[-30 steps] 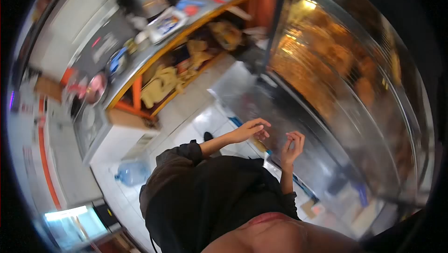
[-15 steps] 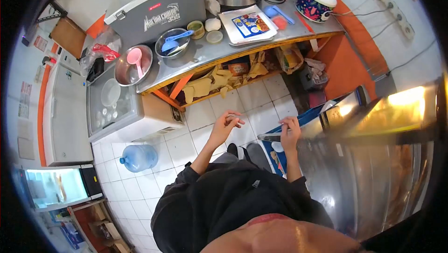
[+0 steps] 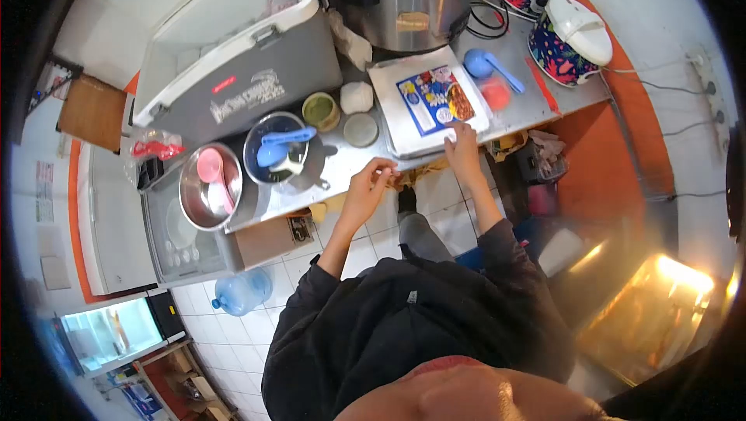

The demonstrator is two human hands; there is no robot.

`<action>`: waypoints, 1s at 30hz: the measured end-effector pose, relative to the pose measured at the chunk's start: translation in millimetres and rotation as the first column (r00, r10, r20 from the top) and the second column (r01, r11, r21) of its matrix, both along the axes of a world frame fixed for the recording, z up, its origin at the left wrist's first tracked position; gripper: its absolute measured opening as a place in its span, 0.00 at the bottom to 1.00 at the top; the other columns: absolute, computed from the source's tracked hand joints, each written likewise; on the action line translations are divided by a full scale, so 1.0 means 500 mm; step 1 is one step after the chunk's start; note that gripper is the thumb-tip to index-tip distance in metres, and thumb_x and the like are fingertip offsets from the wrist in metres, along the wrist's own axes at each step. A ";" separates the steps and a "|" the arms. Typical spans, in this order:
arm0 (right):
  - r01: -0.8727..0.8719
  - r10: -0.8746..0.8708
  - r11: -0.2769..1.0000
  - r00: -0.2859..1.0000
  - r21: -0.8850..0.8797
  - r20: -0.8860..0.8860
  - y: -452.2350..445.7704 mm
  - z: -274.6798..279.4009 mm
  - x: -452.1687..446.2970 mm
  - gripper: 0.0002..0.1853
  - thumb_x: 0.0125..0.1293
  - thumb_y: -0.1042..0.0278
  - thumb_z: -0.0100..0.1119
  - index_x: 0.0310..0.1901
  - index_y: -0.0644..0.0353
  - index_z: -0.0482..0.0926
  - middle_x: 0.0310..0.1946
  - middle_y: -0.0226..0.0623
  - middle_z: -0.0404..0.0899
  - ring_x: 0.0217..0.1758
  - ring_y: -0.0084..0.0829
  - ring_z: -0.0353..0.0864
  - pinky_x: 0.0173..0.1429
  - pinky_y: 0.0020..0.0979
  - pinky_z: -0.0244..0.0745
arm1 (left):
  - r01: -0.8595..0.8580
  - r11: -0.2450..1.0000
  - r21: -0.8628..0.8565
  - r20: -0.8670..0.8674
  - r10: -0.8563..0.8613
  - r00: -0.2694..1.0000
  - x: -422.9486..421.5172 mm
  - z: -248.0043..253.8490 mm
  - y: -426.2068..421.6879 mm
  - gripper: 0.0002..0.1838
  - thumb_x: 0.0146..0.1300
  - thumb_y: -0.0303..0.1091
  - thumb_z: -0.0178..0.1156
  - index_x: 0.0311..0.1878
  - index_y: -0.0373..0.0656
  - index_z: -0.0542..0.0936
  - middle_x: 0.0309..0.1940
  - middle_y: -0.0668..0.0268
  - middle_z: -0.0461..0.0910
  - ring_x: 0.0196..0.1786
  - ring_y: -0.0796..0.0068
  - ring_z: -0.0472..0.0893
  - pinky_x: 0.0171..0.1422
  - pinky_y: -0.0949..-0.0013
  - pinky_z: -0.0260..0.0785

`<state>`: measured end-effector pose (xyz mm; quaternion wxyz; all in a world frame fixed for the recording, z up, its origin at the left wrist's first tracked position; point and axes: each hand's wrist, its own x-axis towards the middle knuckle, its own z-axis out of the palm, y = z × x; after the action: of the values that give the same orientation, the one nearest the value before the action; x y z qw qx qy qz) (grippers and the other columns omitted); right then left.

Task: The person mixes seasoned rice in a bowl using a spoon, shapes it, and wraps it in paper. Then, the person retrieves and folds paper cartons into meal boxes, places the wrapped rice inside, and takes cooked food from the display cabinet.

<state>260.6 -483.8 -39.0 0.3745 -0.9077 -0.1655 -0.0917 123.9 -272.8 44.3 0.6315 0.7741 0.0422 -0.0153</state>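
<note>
My right hand (image 3: 464, 151) reaches the front edge of a stack of white paper sheets (image 3: 392, 83) with a blue printed label (image 3: 434, 100) on top. Its fingertips touch the sheets beside the label, and the fingers look bent together. My left hand (image 3: 369, 186) is at the counter's front edge, just left of the stack, fingers curled with thumb near the forefinger; whether it holds anything is too small to tell. Left of the stack are a round lid (image 3: 360, 130), a green-filled container (image 3: 321, 112) and a metal bowl (image 3: 278, 147) with blue spoons.
A grey cooler box (image 3: 256, 79) stands open at the back left. Behind the sheets is a large steel cooker (image 3: 420, 13). Two patterned pots (image 3: 571, 44) are at the right, a blue ladle (image 3: 494, 67) before them. A water jug (image 3: 242, 292) lies on the floor.
The view has turned from the glass display case to the counter and come closer to it. My right hand has moved onto the paper stack; my left hand has come to the counter's edge.
</note>
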 end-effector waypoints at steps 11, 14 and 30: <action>0.271 -0.356 0.891 0.914 -0.363 -0.193 0.019 -0.056 0.264 0.23 0.55 0.65 0.61 0.53 0.58 0.71 0.48 0.47 0.71 0.54 0.46 0.69 0.56 0.43 0.65 | 0.106 0.774 0.624 0.025 -0.155 0.988 0.314 -0.208 -0.096 0.37 0.51 0.33 0.66 0.65 0.44 0.62 0.69 0.46 0.51 0.64 0.40 0.61 0.68 0.53 0.57; 0.163 0.108 0.879 0.847 0.448 -0.520 0.010 0.009 0.266 0.15 0.61 0.69 0.58 0.49 0.61 0.72 0.35 0.41 0.75 0.37 0.30 0.78 0.40 0.29 0.73 | 0.078 0.856 0.511 -0.006 -0.087 0.996 0.314 -0.155 -0.106 0.44 0.49 0.36 0.68 0.69 0.45 0.57 0.71 0.45 0.44 0.68 0.35 0.53 0.70 0.45 0.51; -0.054 0.090 0.975 0.983 -0.214 0.159 0.129 0.280 0.024 0.28 0.58 0.60 0.62 0.58 0.58 0.67 0.56 0.44 0.64 0.64 0.48 0.60 0.64 0.44 0.58 | -0.308 0.895 -0.322 0.436 0.430 0.791 0.260 0.031 0.043 0.26 0.71 0.49 0.43 0.44 0.30 0.76 0.36 0.56 0.80 0.39 0.68 0.78 0.45 0.64 0.68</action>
<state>272.8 -419.3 101.1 0.2650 -0.9244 -0.2381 -0.1362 254.0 -251.4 59.5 0.6981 0.6479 0.0277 0.3035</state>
